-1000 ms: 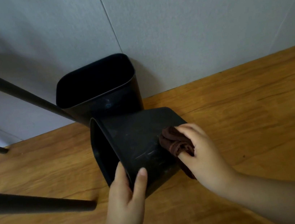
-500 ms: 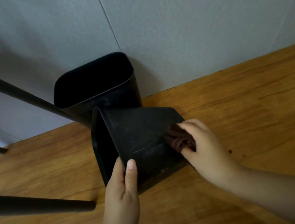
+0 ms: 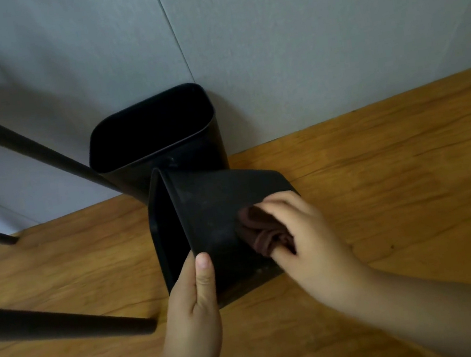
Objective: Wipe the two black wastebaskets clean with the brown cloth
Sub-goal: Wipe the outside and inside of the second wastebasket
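Tipped wastebasket (image 3: 214,211) rotated upward; right hand (image 3: 303,238) slid brown cloth (image 3: 263,232) lower.

Left hand (image 3: 193,308) comes up from bottom center, thumb up, fingers curled closed around a rim. Right hand (image 3: 306,238) reaches in from lower right, fingers bunched tight over something, wrist bent.

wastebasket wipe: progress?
Nothing is visibly finished. In hand: left hand steadies the tipped wastebasket by its rim while right hand presses the brown cloth on its outer side. Left: its other faces and the upright wastebasket by the wall.
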Tool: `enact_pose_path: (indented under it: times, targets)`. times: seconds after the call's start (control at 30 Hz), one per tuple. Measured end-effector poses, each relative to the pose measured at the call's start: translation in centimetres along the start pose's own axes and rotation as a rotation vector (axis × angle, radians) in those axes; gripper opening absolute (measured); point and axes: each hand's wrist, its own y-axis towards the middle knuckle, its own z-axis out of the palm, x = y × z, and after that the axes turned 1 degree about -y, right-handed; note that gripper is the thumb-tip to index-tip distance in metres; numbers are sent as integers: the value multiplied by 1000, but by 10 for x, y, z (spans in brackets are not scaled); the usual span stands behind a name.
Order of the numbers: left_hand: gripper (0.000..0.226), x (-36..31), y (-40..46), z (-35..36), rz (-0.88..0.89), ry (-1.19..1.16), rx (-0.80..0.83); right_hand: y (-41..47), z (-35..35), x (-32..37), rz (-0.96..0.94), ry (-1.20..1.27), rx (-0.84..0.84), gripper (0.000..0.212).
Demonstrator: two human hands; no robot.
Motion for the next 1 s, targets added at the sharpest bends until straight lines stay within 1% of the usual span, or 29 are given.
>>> enact_pose_path:
  times: [0.1, 0.17, 0.2, 0.27, 0.33, 0.37, 0.4, 0.47, 0.53, 0.6, 0.67, 0.7, 0.8, 0.87, 0.93, 1.0]
  targets:
    - [47, -1, 0, -1, -9, 13, -36, -8, 1, 26, -179, 29, 129, 52]
    - [46, -2, 0, -4, -42, 8, -60, -13, -2, 20, -242, -9, 180, 54]
    - [46, -3, 0, -5, -72, 7, -57, -15, -3, 11, -226, -29, 174, 55]
    - [44, -4, -1, -7, -117, 27, -28, -14, -5, -10, -88, -31, 106, 55]
    - [41, -5, -3, -7, -98, 75, 24, -10, -5, -22, 48, -12, -8, 53]
    - [41, -6, -3, -6, -69, 116, 45, -9, -3, -22, 84, -11, -43, 53]
    - [44, -6, -3, -6, -32, 164, 48, -8, -1, -18, 89, -15, -63, 54]
    - [52, -6, -1, -6, 40, 258, -3, -11, 4, -1, 35, -3, -56, 57]
    - [54, -7, 2, -6, 96, 324, -60, -17, 7, 20, -51, 43, 0, 57]
    - [52, -10, 5, -6, 116, 350, -86, -23, 8, 26, -159, 66, 60, 57]
    - [53, -14, 6, -7, 76, 318, -107, -24, 7, 14, -205, 37, 82, 56]
    - [54, -16, 7, -8, 42, 300, -112, -23, 6, 5, -181, 24, 73, 56]
    - [54, -24, 8, -10, -77, 234, -137, -17, 1, -17, -5, 49, -61, 55]
    - [55, -29, 9, -9, -115, 192, -141, -14, 2, -17, 35, 54, -127, 54]
    - [55, -30, 9, -9, -139, 157, -150, -14, 7, -3, 7, 51, -119, 56]
    - [56, -30, 10, -8, -167, 133, -177, -17, 13, 16, -79, 30, -50, 60]
